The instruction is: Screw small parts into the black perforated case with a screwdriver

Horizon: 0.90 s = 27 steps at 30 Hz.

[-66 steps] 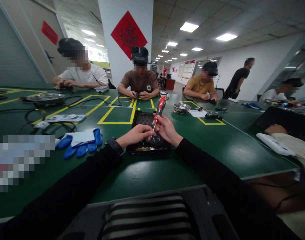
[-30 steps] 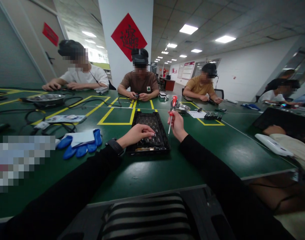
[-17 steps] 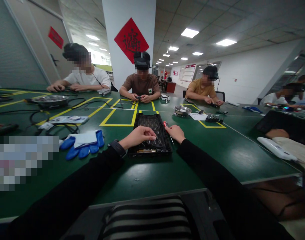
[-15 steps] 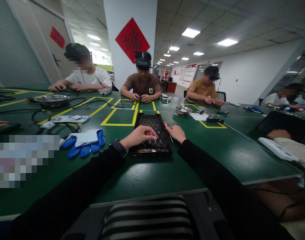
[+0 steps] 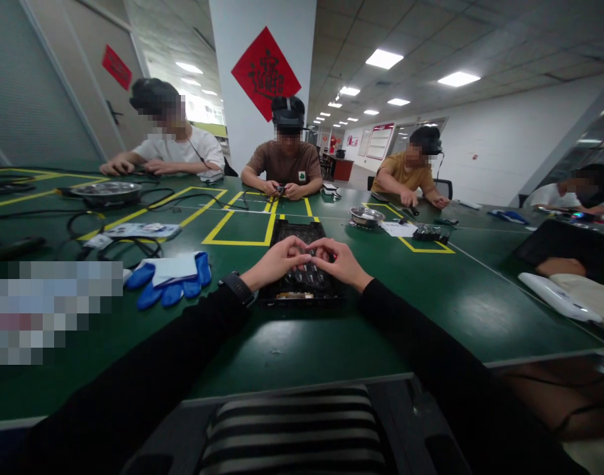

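Observation:
Above a black rectangular tray-like housing [image 5: 302,300], my two hands meet fingertip to fingertip. My left hand [image 5: 280,262], with a dark watch on its wrist, is closed in a pinch. My right hand [image 5: 342,264] is pinched too, its thumb and finger touching those of the left. Whatever lies between the fingertips is too small to make out. Only a bit of red from the screwdriver [image 5: 335,256] shows behind my right hand; the rest of it is hidden. Inside the housing are several small pale pieces, and a gold-coloured strip runs along its near edge.
Blue-and-white gloves [image 5: 171,280] lie left of the housing, with black cables and a flat packet [image 5: 142,229] behind them. A metal bowl [image 5: 366,216] and a white paper [image 5: 399,229] lie to the right. Several people sit around the green table [image 5: 430,310]. A white device [image 5: 559,297] is at the right edge.
My right hand drew the screwdriver away from my left hand, laid it down right of the housing and let go. It then came back to meet my left hand over the housing.

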Tool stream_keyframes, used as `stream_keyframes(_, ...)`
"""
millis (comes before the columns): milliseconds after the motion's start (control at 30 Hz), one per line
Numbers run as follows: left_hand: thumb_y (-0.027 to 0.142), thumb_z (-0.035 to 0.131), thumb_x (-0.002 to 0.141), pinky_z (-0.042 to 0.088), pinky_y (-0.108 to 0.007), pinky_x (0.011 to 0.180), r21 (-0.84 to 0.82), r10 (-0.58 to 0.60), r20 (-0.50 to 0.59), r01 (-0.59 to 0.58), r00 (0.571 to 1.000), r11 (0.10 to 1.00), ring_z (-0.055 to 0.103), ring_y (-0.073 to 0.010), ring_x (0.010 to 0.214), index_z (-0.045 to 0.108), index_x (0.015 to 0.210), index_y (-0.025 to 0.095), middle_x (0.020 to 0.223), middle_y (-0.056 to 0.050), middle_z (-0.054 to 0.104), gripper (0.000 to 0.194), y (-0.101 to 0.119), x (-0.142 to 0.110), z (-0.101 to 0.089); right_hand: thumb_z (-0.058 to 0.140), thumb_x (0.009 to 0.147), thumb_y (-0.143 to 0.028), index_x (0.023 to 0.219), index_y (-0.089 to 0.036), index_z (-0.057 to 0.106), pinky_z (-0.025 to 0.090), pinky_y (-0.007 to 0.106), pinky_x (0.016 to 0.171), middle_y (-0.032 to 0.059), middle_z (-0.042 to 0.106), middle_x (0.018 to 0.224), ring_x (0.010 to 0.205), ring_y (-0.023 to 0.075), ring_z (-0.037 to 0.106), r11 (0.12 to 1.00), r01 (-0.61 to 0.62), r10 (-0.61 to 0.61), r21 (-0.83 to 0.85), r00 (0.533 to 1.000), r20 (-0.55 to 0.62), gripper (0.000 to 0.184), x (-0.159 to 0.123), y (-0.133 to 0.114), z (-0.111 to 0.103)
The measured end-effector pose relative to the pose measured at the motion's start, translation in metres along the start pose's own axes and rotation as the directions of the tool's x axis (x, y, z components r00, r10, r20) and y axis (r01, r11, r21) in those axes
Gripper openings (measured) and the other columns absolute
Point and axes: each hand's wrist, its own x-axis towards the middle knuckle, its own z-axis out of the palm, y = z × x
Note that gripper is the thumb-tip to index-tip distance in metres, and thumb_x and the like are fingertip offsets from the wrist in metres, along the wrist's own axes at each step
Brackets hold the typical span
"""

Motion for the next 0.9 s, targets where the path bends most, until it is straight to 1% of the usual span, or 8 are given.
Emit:
stream_keyframes(67, 0.034, 0.062, 0.076, 0.042, -0.021, 0.056, -0.005, -0.005, 0.013, 0.005, 1.0, 1.0, 0.054, -0.0093, 0.056, 0.048, 0.098, 0.017, 0.058, 0.006, 0.054, 0.032, 0.0, 0.0, 0.0, 0.056, 0.081, -0.035, 0.104, -0.016, 0.061, 0.037, 0.022, 0.059, -0.0005, 0.056, 0.072, 0.06, 0.0095, 0.045, 0.999, 0.01, -0.011, 0.032, 1.0, 0.01, 0.03, 0.0, 0.001, 0.001)
stream_keyframes(167, 0.034, 0.061, 0.077, 0.042, -0.021, 0.057, -0.003, -0.009, 0.059, 0.009, 0.998, 1.0, 0.055, -0.0091, 0.058, 0.049, 0.1, 0.016, 0.063, 0.004, 0.057, 0.031, 0.001, -0.001, 0.0, 0.058, 0.08, -0.034, 0.097, -0.015, 0.065, 0.039, 0.024, 0.062, 0.0027, 0.061, 0.079, 0.066, 0.0112, 0.049, 0.997, 0.037, -0.043, 0.064, 0.995, 0.087, 0.027, 0.002, 0.003, 0.002)
stream_keyframes(267, 0.036, 0.059, 0.079, 0.042, -0.022, 0.059, 0.011, -0.011, 0.087, 0.011, 0.996, 1.0, 0.055, -0.0099, 0.06, 0.05, 0.102, 0.016, 0.064, 0.002, 0.058, 0.032, 0.002, -0.002, 0.0, 0.059, 0.08, -0.035, 0.092, -0.014, 0.067, 0.04, 0.024, 0.063, 0.0038, 0.064, 0.079, 0.068, 0.0121, 0.052, 0.994, 0.024, -0.037, 0.104, 0.992, 0.12, 0.025, 0.002, 0.004, 0.003)
stream_keyframes(367, 0.038, 0.057, 0.08, 0.042, -0.022, 0.06, 0.032, -0.003, 0.072, 0.001, 0.997, 1.0, 0.054, -0.0099, 0.061, 0.053, 0.101, 0.016, 0.065, 0.002, 0.057, 0.031, 0.002, -0.001, -0.001, 0.059, 0.08, -0.035, 0.091, -0.014, 0.067, 0.04, 0.024, 0.063, 0.0036, 0.065, 0.077, 0.066, 0.0116, 0.052, 0.992, 0.011, -0.022, 0.128, 0.996, 0.085, 0.025, 0.002, 0.005, 0.004)
stream_keyframes(500, 0.037, 0.055, 0.081, 0.042, -0.022, 0.06, 0.037, 0.029, -0.001, -0.029, 1.0, 0.999, 0.051, -0.0088, 0.065, 0.056, 0.097, 0.015, 0.081, -0.001, 0.058, 0.027, 0.001, 0.0, -0.001, 0.063, 0.077, -0.036, 0.09, -0.014, 0.068, 0.04, 0.024, 0.061, 0.0032, 0.064, 0.076, 0.065, 0.011, 0.052, 0.993, -0.007, 0.009, 0.117, 1.0, -0.02, 0.026, 0.002, 0.007, 0.005)
stream_keyframes(600, 0.032, 0.056, 0.08, 0.042, -0.022, 0.062, 0.006, 0.031, 0.01, -0.031, 0.999, 0.999, 0.052, -0.0091, 0.068, 0.056, 0.099, 0.015, 0.084, -0.001, 0.058, 0.026, 0.002, 0.0, -0.001, 0.065, 0.073, -0.039, 0.09, -0.014, 0.068, 0.04, 0.024, 0.059, 0.003, 0.064, 0.073, 0.062, 0.0107, 0.051, 0.992, -0.046, 0.053, 0.119, 0.997, -0.055, 0.03, 0.002, 0.011, 0.005)
stream_keyframes(733, 0.026, 0.059, 0.077, 0.04, -0.022, 0.065, -0.001, 0.045, 0.012, -0.045, 0.999, 0.999, 0.052, -0.0094, 0.071, 0.054, 0.101, 0.015, 0.08, -0.001, 0.058, 0.027, 0.003, -0.001, -0.001, 0.066, 0.072, -0.04, 0.089, -0.014, 0.068, 0.042, 0.024, 0.06, 0.0035, 0.064, 0.074, 0.062, 0.0109, 0.052, 0.986, -0.075, 0.085, 0.149, 0.994, -0.066, 0.032, 0.002, 0.014, 0.007)
stream_keyframes(900, 0.027, 0.06, 0.076, 0.039, -0.022, 0.064, 0.003, 0.039, 0.015, -0.039, 0.999, 0.999, 0.052, -0.0094, 0.069, 0.055, 0.099, 0.015, 0.078, 0.0, 0.058, 0.026, 0.004, 0.0, -0.001, 0.069, 0.068, -0.039, 0.09, -0.014, 0.069, 0.045, 0.026, 0.064, 0.0045, 0.066, 0.077, 0.066, 0.0122, 0.056, 0.963, -0.126, 0.138, 0.24, 0.99, -0.033, 0.033, 0.002, 0.015, 0.008)
